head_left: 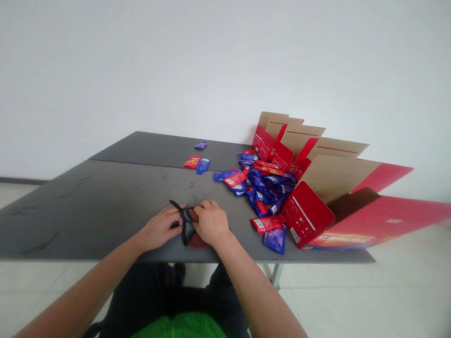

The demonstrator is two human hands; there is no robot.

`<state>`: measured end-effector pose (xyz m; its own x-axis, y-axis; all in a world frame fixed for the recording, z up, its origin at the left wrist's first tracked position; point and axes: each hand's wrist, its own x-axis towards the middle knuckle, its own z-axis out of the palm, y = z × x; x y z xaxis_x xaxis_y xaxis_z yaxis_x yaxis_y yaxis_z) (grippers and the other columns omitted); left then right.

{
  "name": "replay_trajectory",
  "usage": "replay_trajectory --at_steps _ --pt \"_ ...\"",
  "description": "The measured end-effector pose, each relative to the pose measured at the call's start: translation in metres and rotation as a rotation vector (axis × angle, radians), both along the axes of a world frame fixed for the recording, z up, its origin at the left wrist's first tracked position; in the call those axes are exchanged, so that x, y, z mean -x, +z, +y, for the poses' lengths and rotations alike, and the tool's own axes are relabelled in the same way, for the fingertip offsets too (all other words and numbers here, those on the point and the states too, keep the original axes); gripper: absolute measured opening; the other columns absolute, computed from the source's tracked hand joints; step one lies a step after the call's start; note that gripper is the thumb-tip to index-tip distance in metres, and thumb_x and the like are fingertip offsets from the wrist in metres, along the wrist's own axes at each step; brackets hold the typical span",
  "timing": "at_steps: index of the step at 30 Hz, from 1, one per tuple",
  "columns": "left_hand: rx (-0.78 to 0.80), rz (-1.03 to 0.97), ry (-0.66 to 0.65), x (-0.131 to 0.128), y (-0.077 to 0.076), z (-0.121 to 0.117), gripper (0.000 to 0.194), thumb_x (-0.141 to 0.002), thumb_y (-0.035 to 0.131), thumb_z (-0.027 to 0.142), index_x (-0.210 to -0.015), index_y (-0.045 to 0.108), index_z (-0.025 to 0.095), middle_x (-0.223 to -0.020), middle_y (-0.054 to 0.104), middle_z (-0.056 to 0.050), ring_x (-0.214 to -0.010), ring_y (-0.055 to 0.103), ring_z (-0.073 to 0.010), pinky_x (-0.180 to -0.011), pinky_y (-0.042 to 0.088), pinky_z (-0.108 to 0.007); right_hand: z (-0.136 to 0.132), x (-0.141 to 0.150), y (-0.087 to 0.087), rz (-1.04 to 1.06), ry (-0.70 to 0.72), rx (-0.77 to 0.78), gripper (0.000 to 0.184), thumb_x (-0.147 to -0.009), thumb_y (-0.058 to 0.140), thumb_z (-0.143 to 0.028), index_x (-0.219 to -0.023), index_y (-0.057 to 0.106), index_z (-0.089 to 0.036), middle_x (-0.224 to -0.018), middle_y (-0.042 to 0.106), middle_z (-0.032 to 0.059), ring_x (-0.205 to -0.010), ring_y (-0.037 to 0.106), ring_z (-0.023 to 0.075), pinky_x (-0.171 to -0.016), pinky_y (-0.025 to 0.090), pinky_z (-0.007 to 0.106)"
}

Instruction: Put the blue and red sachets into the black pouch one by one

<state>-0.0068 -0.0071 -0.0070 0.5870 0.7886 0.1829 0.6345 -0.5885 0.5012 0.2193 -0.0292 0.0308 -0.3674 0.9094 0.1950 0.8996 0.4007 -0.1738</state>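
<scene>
Both hands are at the table's front edge, on a small dark item [189, 230] with black straps and a reddish-brown flat part. Its exact kind I cannot make out. My left hand [160, 229] lies along its left side, with the fingers curled against a black strap whose loose end sticks up toward the upper left. From the right, my right hand [212, 221] grips the brown part with bent fingers, covering some of it. The item rests on or just above the grey table [105, 206].
Red and blue packets [264, 185] lie heaped at the right, against several open red cartons [310, 211] with raised flaps. A red packet [192, 162] and a blue packet [203, 165] lie farther back, with another blue packet [201, 145] beyond. A white wall [176, 70] stands behind.
</scene>
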Motion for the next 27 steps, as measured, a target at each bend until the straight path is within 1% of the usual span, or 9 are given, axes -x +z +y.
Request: replay_trajectory --at_steps 5,8,11,13,15,18,21,24,27 --pt "0.012 -0.027 -0.030 0.000 0.003 -0.002 0.019 -0.095 0.062 0.037 -0.082 0.064 0.023 -0.137 0.067 -0.007 -0.138 0.054 -0.0293 -0.117 0.041 -0.048 0.023 -0.030 0.005 -0.056 -0.270 0.118 0.025 -0.103 0.051 -0.034 -0.110 0.073 -0.024 -0.117 0.067 0.0093 -0.108 0.060 0.0243 -0.083 0.049 0.032" --pt "0.002 -0.020 -0.037 0.000 0.003 -0.002 0.018 -0.096 0.061 0.035 -0.082 0.063 0.024 -0.138 0.067 -0.006 -0.138 0.054 -0.0285 -0.118 0.040 -0.048 0.025 -0.033 0.018 -0.060 -0.340 0.073 0.027 -0.103 0.049 -0.030 -0.110 0.073 -0.022 -0.119 0.066 0.0117 -0.110 0.059 0.0259 -0.082 0.049 0.033" --pt "-0.014 -0.024 -0.026 0.000 0.002 -0.002 0.016 -0.094 0.063 0.034 -0.081 0.065 0.024 -0.127 0.071 -0.007 -0.129 0.059 -0.0287 -0.113 0.045 -0.046 0.012 -0.012 0.020 -0.043 -0.197 -0.029 0.027 -0.105 0.048 -0.036 -0.112 0.072 -0.025 -0.120 0.066 0.0102 -0.112 0.056 0.0251 -0.086 0.049 0.033" --pt "-0.009 -0.025 -0.008 -0.001 0.003 -0.002 0.015 -0.092 0.063 0.033 -0.080 0.066 0.024 -0.116 0.073 -0.007 -0.122 0.062 -0.0287 -0.108 0.049 -0.044 0.005 0.000 0.014 -0.050 -0.057 -0.015 0.026 -0.104 0.051 -0.038 -0.110 0.073 -0.026 -0.118 0.066 0.0086 -0.112 0.056 0.0238 -0.088 0.049 0.032" --pt "0.004 -0.021 -0.004 -0.001 0.004 -0.003 0.015 -0.092 0.062 0.033 -0.080 0.065 0.024 -0.118 0.073 -0.007 -0.124 0.062 -0.0290 -0.108 0.048 -0.045 0.007 0.000 0.008 -0.054 -0.048 0.037 0.026 -0.104 0.052 -0.039 -0.109 0.073 -0.026 -0.117 0.067 0.0080 -0.110 0.057 0.0229 -0.087 0.049 0.031" --pt "0.020 -0.015 -0.025 -0.001 0.004 -0.003 0.018 -0.095 0.060 0.035 -0.082 0.064 0.024 -0.136 0.068 -0.006 -0.135 0.056 -0.0294 -0.116 0.042 -0.048 0.022 -0.021 0.006 -0.038 -0.268 0.101 0.028 -0.105 0.049 -0.037 -0.110 0.073 -0.024 -0.117 0.067 0.0093 -0.108 0.059 0.0234 -0.083 0.049 0.031" --pt "0.023 -0.005 -0.033 0.000 0.003 -0.003 0.018 -0.096 0.059 0.034 -0.082 0.063 0.024 -0.140 0.067 -0.006 -0.140 0.053 -0.0292 -0.119 0.039 -0.050 0.031 -0.035 0.017 -0.031 -0.398 0.104 0.026 -0.103 0.052 -0.034 -0.108 0.074 -0.021 -0.116 0.067 0.0112 -0.107 0.060 0.0251 -0.081 0.049 0.032" --pt "0.003 -0.002 -0.030 0.000 0.002 -0.002 0.017 -0.094 0.060 0.035 -0.082 0.065 0.024 -0.136 0.069 -0.007 -0.136 0.055 -0.0299 -0.119 0.039 -0.050 0.020 -0.018 0.025 0.007 -0.298 -0.027 0.026 -0.102 0.054 -0.039 -0.109 0.073 -0.023 -0.115 0.066 0.0099 -0.108 0.058 0.0258 -0.083 0.049 0.033" --pt "-0.011 0.002 -0.001 -0.001 0.002 -0.002 0.013 -0.090 0.061 0.034 -0.084 0.067 0.024 -0.120 0.074 -0.007 -0.121 0.064 -0.0302 -0.113 0.046 -0.048 0.004 0.012 0.017 0.031 -0.081 -0.102 0.025 -0.103 0.051 -0.038 -0.107 0.072 -0.025 -0.114 0.066 0.0087 -0.109 0.056 0.0252 -0.086 0.049 0.033"
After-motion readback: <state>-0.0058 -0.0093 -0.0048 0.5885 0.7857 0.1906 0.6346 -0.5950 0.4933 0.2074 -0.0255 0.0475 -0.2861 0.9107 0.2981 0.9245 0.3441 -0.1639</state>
